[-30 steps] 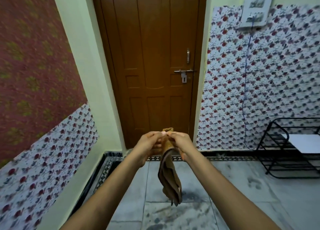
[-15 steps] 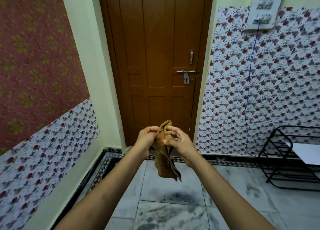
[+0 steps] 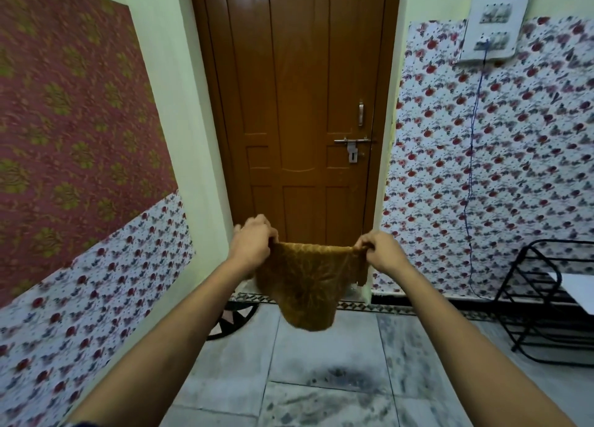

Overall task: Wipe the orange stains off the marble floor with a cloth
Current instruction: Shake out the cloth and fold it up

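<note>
Left hand [image 3: 252, 245] and right hand [image 3: 381, 254] each pinch a top corner of the ochre cloth [image 3: 305, 285], stretched in the air above the marble floor [image 3: 321, 362]; a loose pinch could drop one corner, bunching it.

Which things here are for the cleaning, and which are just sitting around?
For the job: brown cloth, pinched by left hand and right hand; marble floor.

Just there: wooden door, black rack, switchboard, blue cable.
</note>
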The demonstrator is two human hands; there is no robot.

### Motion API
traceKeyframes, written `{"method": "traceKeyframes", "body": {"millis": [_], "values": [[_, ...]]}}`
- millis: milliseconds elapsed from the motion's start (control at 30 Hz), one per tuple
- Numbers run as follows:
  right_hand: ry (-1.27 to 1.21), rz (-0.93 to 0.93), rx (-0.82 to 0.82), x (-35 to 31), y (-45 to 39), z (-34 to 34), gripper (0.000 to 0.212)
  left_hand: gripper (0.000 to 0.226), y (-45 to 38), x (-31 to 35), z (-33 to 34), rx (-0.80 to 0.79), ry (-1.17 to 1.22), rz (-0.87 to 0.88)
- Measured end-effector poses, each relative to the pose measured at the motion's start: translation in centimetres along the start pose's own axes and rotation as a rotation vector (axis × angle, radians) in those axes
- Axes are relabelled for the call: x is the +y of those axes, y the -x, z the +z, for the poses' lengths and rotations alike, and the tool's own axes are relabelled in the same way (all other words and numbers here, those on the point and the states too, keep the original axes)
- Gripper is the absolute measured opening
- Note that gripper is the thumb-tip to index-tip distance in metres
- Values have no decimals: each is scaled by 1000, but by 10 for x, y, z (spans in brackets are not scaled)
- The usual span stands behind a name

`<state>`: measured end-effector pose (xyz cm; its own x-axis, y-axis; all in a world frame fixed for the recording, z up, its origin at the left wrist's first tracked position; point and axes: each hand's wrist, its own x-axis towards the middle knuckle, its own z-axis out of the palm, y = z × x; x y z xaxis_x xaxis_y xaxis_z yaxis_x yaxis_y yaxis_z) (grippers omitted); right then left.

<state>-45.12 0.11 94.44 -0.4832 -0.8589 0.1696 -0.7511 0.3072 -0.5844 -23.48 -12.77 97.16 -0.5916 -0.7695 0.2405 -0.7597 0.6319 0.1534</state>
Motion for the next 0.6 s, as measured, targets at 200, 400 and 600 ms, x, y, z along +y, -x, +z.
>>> {"method": "traceKeyframes", "body": {"millis": [200,400,600], "values": [[-291,-267,30,-28,6,-5,47,34,-9,-2,-8,235,442,-51],[-449,-351,88,-50,13,9,35,43,-4,23,-20,71,839,206],[-519,-367,68,-44,18,13,32,41,-5,15,-13,16,954,169]]}}
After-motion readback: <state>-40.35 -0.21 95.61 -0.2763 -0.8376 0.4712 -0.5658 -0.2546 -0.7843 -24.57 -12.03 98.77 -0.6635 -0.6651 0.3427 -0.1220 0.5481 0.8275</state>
